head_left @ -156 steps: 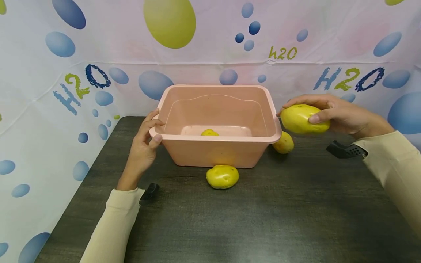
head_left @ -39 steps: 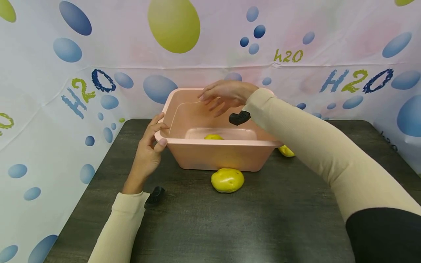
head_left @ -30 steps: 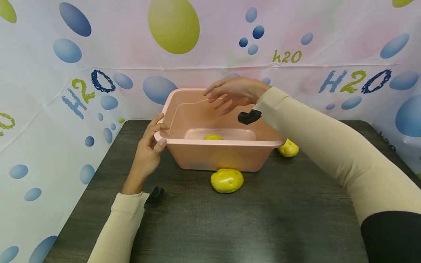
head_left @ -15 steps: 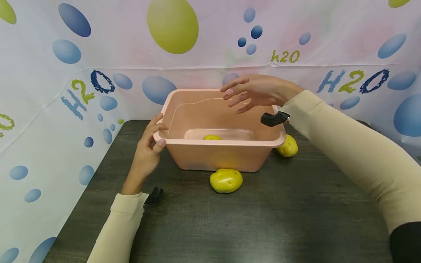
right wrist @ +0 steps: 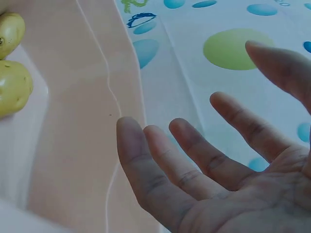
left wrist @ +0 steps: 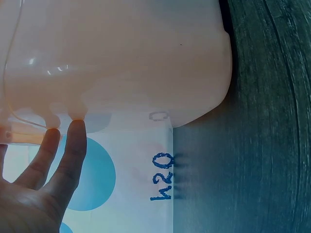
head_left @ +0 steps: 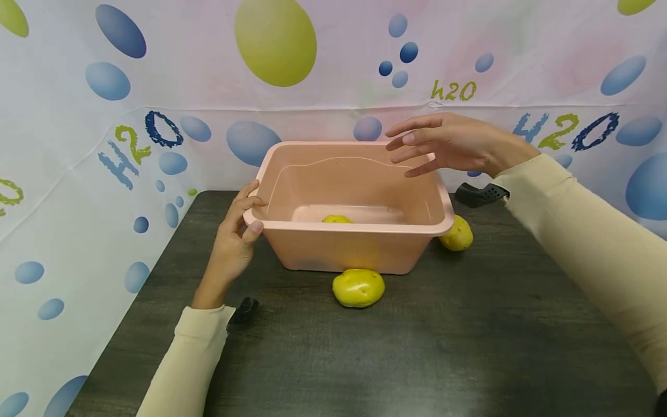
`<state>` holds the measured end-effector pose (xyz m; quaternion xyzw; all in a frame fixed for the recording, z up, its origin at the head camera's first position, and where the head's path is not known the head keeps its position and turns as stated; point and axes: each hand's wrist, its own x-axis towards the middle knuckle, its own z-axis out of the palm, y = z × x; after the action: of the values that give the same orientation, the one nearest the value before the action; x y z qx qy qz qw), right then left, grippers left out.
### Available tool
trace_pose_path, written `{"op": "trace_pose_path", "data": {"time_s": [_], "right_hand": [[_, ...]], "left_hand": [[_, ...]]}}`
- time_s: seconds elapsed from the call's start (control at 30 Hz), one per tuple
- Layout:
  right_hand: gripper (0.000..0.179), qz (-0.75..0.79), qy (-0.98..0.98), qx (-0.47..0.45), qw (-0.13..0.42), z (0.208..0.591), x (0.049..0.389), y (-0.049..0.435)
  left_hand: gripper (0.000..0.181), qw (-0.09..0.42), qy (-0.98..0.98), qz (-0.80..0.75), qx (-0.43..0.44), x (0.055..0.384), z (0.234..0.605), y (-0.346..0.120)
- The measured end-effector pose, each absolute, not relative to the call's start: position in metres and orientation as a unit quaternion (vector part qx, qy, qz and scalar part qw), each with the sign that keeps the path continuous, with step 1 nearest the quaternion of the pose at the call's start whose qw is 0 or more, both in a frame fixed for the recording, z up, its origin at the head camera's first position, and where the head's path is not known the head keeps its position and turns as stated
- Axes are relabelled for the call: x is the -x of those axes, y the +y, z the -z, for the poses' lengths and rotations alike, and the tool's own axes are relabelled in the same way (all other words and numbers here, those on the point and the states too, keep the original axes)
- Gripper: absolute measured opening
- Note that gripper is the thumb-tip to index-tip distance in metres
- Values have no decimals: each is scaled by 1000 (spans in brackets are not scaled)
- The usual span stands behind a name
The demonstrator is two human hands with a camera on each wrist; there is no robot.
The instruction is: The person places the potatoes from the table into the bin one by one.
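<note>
A pink plastic tub stands on the dark table. My left hand grips its left rim, fingers over the edge and thumb at the front corner; the left wrist view shows two fingertips against the tub wall. My right hand, palm bare and fingers spread, hovers above the tub's back right corner. Inside the tub, the right wrist view shows two yellow potatoes; only the top of a potato shows over the front wall in the head view. Another potato lies before the tub.
Beside the tub's right side lies one more potato, partly behind the rim. The dark wood-look table reaches back to a white wall sheet printed with blue and green spots.
My right hand earlier held a potato right of the tub, then was over the tub without it. Since then it has drawn back to the right. My left hand has stayed on the rim.
</note>
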<state>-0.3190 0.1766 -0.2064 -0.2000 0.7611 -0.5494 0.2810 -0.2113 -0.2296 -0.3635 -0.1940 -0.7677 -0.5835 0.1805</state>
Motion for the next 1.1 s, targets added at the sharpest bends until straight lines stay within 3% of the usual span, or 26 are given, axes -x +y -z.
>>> {"op": "trace_pose_path", "data": {"time_s": [0.57,1.1], "right_hand": [[42,555,781,197,210,214,305,236],[40,593,756,166,222,247,303,286]], "left_hand": [[55,178,-774,577,190,210,360,-229],[57,171,-766,589,194,209,359,-229]]}}
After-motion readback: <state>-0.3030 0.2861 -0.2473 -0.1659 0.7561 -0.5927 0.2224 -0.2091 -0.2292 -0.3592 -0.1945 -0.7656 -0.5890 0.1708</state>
